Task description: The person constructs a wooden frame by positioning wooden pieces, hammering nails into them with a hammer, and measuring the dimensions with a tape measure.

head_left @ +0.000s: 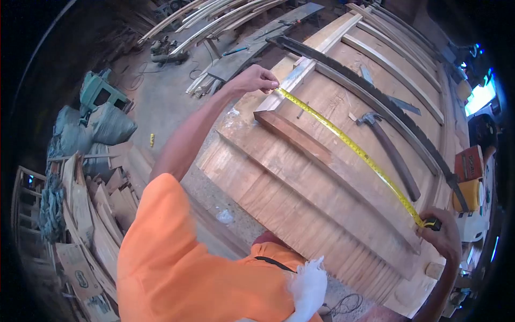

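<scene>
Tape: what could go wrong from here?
1. The left hand only pinches the end of the tape; if it slips, the blade might spring back toward the right hand, which holds the case.
2. The hammer lies close beside the tape; a sideways shift could snag on it and perhaps spoil the reading.

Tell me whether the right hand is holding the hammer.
No, the right hand holds the yellow tape measure by its case, while the hammer lies untouched on the wooden board.
</scene>
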{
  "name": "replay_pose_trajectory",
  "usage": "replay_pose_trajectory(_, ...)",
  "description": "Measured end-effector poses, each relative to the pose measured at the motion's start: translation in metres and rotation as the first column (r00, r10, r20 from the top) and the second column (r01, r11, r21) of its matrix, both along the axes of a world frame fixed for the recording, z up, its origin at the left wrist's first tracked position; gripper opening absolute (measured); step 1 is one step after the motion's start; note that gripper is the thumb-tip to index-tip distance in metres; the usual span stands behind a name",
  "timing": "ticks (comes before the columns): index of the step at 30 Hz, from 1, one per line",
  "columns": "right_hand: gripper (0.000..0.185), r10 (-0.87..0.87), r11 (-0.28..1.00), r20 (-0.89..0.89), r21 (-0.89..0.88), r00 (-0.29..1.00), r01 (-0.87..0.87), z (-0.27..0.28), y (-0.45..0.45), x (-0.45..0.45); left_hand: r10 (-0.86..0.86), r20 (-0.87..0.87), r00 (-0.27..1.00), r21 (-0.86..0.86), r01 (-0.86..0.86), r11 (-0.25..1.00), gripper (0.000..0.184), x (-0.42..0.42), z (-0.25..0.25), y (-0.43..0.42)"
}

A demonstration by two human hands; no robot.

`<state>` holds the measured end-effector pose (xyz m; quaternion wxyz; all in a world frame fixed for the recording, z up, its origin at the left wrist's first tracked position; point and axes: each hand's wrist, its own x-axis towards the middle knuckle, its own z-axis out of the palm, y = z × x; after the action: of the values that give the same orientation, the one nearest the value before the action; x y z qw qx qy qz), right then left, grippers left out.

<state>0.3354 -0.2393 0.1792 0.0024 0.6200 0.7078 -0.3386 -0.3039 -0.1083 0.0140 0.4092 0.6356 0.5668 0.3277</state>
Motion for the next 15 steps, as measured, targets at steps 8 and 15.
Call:
replay_pose_trajectory(8, 0.035, -0.024, 0.999, -0.011, 0.041, 1.0, 0.024, -0.013, 0.037, 0.008, 0.12, -0.078, 0.99, -0.08, -0.126, 0.989, 0.018, 0.004, -0.013, 0.009)
replay_pose_trajectory(15, 0.038, 0.179, 0.983, 0.199, -0.078, 0.963, -0.167, -0.023, 0.076, 0.046, 0.149, -0.154, 0.977, 0.015, -0.149, 0.989, 0.017, 0.004, -0.016, 0.005)
